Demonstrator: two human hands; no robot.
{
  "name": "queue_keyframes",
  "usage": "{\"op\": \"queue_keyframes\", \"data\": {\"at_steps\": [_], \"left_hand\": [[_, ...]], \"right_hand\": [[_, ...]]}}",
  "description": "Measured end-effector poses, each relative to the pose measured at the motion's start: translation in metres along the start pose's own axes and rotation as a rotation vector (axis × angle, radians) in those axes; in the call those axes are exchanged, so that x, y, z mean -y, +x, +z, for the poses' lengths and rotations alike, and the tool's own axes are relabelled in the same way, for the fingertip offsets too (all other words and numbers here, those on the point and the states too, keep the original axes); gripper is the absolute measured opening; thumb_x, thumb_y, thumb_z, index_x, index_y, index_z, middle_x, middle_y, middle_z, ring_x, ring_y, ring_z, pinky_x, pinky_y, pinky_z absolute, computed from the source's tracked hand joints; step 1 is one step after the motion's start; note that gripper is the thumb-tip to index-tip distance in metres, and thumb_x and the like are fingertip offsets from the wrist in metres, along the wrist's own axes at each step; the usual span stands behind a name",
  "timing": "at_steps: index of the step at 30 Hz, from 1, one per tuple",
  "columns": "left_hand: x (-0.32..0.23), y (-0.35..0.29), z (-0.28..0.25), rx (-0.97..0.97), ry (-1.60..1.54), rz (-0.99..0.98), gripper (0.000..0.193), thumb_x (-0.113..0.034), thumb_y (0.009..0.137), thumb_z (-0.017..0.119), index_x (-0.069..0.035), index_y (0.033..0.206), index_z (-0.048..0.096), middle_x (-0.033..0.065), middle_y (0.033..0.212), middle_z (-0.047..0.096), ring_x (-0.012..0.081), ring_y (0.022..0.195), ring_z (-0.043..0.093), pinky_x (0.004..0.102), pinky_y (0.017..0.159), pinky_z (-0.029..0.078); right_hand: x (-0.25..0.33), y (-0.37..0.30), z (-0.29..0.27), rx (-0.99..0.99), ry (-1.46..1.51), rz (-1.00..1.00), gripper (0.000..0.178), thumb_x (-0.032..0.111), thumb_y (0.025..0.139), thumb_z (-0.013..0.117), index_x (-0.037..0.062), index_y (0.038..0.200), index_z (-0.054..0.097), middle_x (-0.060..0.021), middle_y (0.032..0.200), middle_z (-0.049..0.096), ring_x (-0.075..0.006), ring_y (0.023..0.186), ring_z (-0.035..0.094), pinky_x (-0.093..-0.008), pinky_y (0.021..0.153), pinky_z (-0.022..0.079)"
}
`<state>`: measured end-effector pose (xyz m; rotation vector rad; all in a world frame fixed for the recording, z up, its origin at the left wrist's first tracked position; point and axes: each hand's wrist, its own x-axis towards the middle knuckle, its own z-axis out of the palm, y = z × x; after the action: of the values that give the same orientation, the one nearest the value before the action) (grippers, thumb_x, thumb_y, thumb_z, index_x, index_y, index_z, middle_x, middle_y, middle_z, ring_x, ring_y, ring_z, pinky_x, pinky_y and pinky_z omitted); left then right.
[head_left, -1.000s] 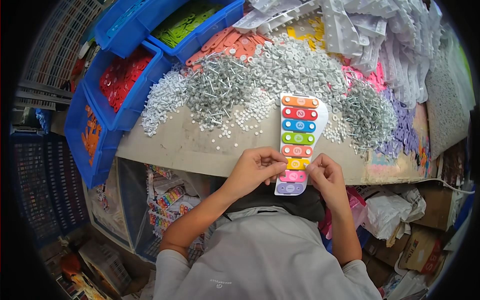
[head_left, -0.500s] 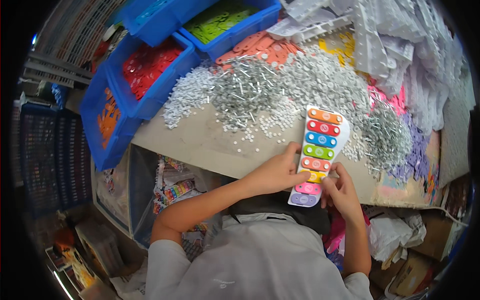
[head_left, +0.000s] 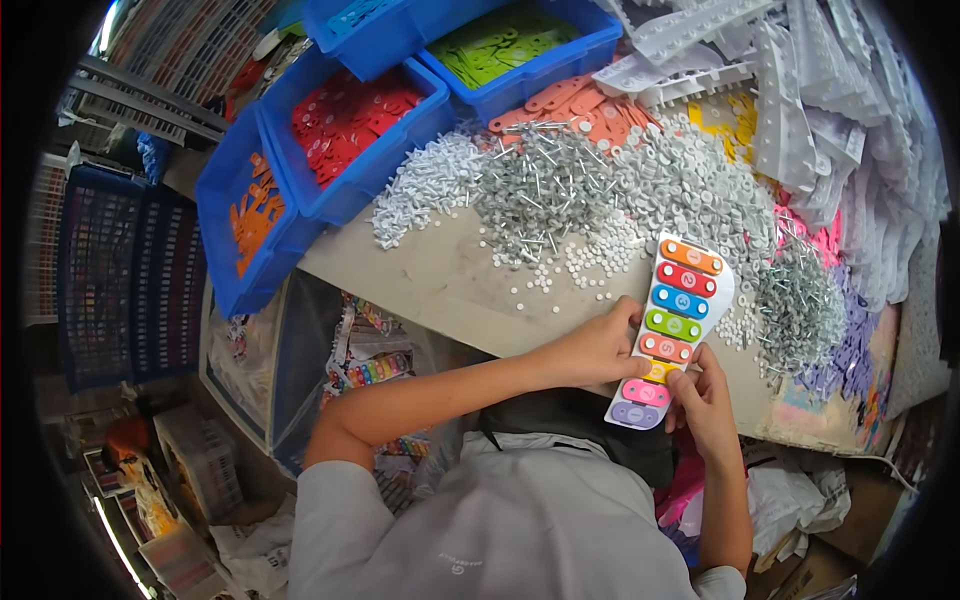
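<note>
A toy xylophone (head_left: 683, 322) with a white base and a column of coloured bars is held slanted over the table's near edge. My left hand (head_left: 612, 345) grips its left side, thumb on the left end of the yellow bar (head_left: 660, 372). On the opposite side, my right hand (head_left: 704, 395) is closed at that bar's right end, thumb on top and fingers partly hidden. White round caps sit at the ends of the upper bars. The pink bar (head_left: 645, 392) and purple bar (head_left: 637, 414) lie at the narrow lower end.
Beyond the xylophone lie heaps of metal pins (head_left: 545, 185), white plastic caps (head_left: 690, 170) and white pegs (head_left: 425, 185). Blue bins (head_left: 330, 205) with coloured bars stand at the far left. White xylophone bases (head_left: 800, 110) are piled far right, near purple bars (head_left: 850, 335).
The whole view has shifted, so the table, bins and xylophone appear further right. Both hands keep much the same hold at the yellow bar.
</note>
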<state>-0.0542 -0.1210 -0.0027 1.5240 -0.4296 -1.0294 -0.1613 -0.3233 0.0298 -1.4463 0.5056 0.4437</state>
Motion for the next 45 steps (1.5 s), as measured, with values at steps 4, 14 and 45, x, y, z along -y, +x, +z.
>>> {"op": "queue_keyframes", "data": {"at_steps": [4, 14, 45], "left_hand": [[0.002, -0.014, -0.014, -0.118, 0.111, 0.055, 0.056, -0.018, 0.091, 0.075, 0.004, 0.134, 0.045, 0.0039, 0.07, 0.064, 0.0096, 0.062, 0.059, 0.0288, 0.057, 0.045], [0.027, -0.061, -0.161, -1.163, 1.042, 0.313, 0.015, -0.011, 0.093, 0.07, 0.0, 0.103, 0.071, 0.0128, 0.097, 0.071, 0.0257, 0.084, 0.069, 0.0345, 0.074, 0.054], [-0.003, -0.065, 0.018, -0.291, -0.334, -0.027, 0.011, 0.0, 0.093, 0.07, 0.004, 0.103, 0.072, 0.0081, 0.087, 0.072, 0.0088, 0.072, 0.063, 0.0211, 0.059, 0.049]], "right_hand": [[-0.022, -0.002, -0.01, -0.072, 0.043, -0.067, 0.02, 0.022, 0.104, 0.058, 0.0075, 0.115, 0.048, -0.0024, 0.069, 0.061, -0.0102, 0.048, 0.057, -0.0203, 0.042, 0.041], [-0.046, -0.007, -0.008, -0.345, 0.131, -0.284, 0.016, 0.024, 0.106, 0.055, 0.0082, 0.108, 0.053, -0.0021, 0.073, 0.057, -0.0089, 0.054, 0.057, -0.0201, 0.045, 0.042], [-0.068, -0.019, -0.158, -1.23, -0.805, -0.328, 0.016, 0.018, 0.102, 0.061, 0.0066, 0.112, 0.062, -0.0065, 0.077, 0.062, -0.0177, 0.068, 0.059, -0.0336, 0.065, 0.048]]}}
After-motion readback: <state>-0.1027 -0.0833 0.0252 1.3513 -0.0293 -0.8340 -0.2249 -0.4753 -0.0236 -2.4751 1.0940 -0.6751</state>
